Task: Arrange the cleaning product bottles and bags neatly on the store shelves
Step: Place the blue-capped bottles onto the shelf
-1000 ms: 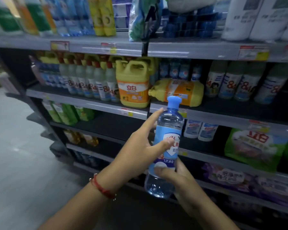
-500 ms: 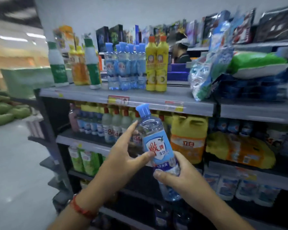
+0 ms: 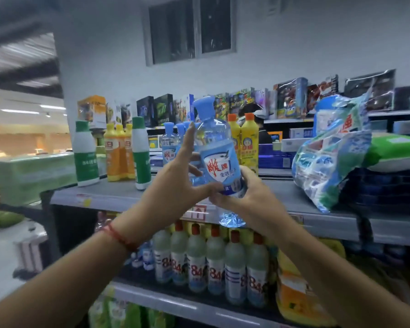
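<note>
A clear blue bottle (image 3: 217, 157) with a blue cap and a white-and-red label is held up in front of the top shelf (image 3: 109, 197), tilted slightly left. My right hand (image 3: 249, 197) grips its lower part from the right. My left hand (image 3: 175, 183) touches its left side with straight fingers and the thumb under the label. Behind it on the shelf stand matching blue bottles (image 3: 169, 143) and two yellow bottles (image 3: 247, 143). A blue-green bag (image 3: 329, 157) leans on the shelf at right.
Two white-green bottles (image 3: 85, 152) and orange bottles (image 3: 117, 152) stand on the top shelf's left part. A row of white "84" bottles (image 3: 197, 263) fills the shelf below. A green pack (image 3: 393, 150) lies on dark blue boxes at far right. A person stands behind the shelf.
Both hands have lifted the blue bottle from the middle shelves' height up to the top shelf. The view has tilted upward, showing the wall and window.
</note>
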Available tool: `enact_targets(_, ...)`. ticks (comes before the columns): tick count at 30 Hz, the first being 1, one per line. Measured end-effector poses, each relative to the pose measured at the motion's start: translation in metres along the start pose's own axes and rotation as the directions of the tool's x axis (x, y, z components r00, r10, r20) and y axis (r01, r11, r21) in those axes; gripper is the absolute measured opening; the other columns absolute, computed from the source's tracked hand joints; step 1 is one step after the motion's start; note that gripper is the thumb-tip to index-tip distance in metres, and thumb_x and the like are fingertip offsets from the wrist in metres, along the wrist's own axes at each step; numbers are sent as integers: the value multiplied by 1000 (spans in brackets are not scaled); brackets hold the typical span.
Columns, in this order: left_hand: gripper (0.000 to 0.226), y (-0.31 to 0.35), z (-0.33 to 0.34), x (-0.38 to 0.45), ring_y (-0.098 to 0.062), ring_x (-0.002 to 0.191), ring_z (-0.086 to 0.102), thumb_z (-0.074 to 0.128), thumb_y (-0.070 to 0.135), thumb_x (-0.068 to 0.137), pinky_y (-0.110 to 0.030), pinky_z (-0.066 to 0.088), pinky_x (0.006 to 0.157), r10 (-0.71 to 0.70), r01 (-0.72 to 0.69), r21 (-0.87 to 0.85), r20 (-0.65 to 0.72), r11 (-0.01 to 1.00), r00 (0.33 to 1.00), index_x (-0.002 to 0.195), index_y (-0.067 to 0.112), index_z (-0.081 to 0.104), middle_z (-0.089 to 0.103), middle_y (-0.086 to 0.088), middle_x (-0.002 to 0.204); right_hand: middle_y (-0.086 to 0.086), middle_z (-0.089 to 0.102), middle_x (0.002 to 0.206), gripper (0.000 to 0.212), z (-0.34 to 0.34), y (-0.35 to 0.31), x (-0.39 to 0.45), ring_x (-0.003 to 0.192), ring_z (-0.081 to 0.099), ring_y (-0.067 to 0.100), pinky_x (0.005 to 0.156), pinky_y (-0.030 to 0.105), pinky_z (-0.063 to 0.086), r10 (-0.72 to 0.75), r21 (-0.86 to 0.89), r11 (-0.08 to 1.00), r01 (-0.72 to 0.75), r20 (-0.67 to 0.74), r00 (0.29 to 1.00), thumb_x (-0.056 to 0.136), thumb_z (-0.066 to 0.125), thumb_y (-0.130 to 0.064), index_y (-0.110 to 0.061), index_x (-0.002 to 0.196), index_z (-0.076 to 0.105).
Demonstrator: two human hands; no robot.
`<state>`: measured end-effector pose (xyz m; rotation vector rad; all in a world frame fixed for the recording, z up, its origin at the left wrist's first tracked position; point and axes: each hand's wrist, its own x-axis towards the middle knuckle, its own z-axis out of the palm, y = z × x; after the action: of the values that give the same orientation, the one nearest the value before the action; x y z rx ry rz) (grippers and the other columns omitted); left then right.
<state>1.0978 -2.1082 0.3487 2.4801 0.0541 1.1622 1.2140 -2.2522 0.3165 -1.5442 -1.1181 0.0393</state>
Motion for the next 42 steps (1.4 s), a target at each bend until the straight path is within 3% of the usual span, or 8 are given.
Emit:
enact_targets(4, 129, -31, 5, 45, -11, 105, 64, 82, 39, 80, -36, 57, 91, 47, -45, 133, -11, 990, 999, 155, 40, -23, 58, 8, 131, -11, 72, 108, 56, 3, 17, 64, 100, 69, 8, 85, 35, 62, -37, -75, 997, 35, -36, 999, 74, 89, -35, -30, 121, 59)
enact_targets(7, 132, -59, 11, 74, -20, 126, 55, 82, 41, 79, -29, 43, 106, 92, -93, 269, 19, 959, 996, 155, 35, -26, 47, -6, 152, -10, 72, 106, 52, 11, 36, 104, 98, 70, 9, 84, 32, 62, -12, -115, 993, 7, -43, 999, 73, 90, -31, -28, 116, 61)
enact_targets(13, 126, -124, 31, 116, -24, 155, 11, 78, 56, 76, -34, 7, 125, 189, -213, 505, 99, 837, 977, 161, 21, -7, 9, -8, 169, 1, 66, 110, 54, 44, 87, 160, 92, 70, 11, 70, 25, 62, 95, -171, 978, -116, -124, 988, 67, 92, -35, -23, 108, 61)
enact_targets(18, 112, -161, 47, 147, -28, 156, 5, 74, 59, 80, -45, 0, 126, 271, -323, 595, 179, 736, 946, 161, 22, 7, 15, -7, 168, -6, 67, 110, 50, 60, 98, 177, 95, 64, 11, 65, 18, 49, 173, -295, 924, -244, -248, 953, 80, 82, -42, -23, 119, 56)
enact_targets(24, 110, -187, 64, 169, -36, 154, 8, 76, 62, 75, -62, 8, 123, 306, -356, 673, 198, 648, 931, 159, 14, 23, 34, -15, 161, 7, 62, 133, 101, 75, 102, 188, 117, 63, 27, 93, 41, 55, 316, -680, 582, -447, -317, 894, 91, 72, -30, -18, 161, 0)
enact_targets(30, 103, -198, 76, 178, -36, 156, -2, 64, 58, 89, -55, -9, 122, 325, -367, 626, 186, 689, 927, 162, 17, 5, 13, -14, 168, 9, 60, 139, 91, 83, 99, 194, 126, 58, 30, 96, 42, 51, 326, -768, 407, -494, -383, 864, 96, 65, -20, -16, 161, 1)
enact_targets(38, 83, -200, 60, 144, -40, 148, 32, 66, 56, 87, -59, 22, 119, 388, -439, 490, 209, 753, 898, 155, 17, 38, 39, -20, 157, 6, 56, 144, 63, 73, 46, 155, 129, 54, 28, 103, 40, 49, 309, -827, 393, -402, -293, 905, 93, 67, -38, -21, 148, 42)
enact_targets(42, 82, -182, 48, 112, -33, 148, 30, 49, 66, 93, -50, 25, 120, 279, -428, 439, 364, 790, 889, 159, 26, 24, 37, -10, 159, 1, 51, 149, 62, 47, 12, 111, 133, 50, 23, 107, 39, 45, 278, -895, 283, -345, -267, 923, 95, 64, -43, -23, 149, 43)
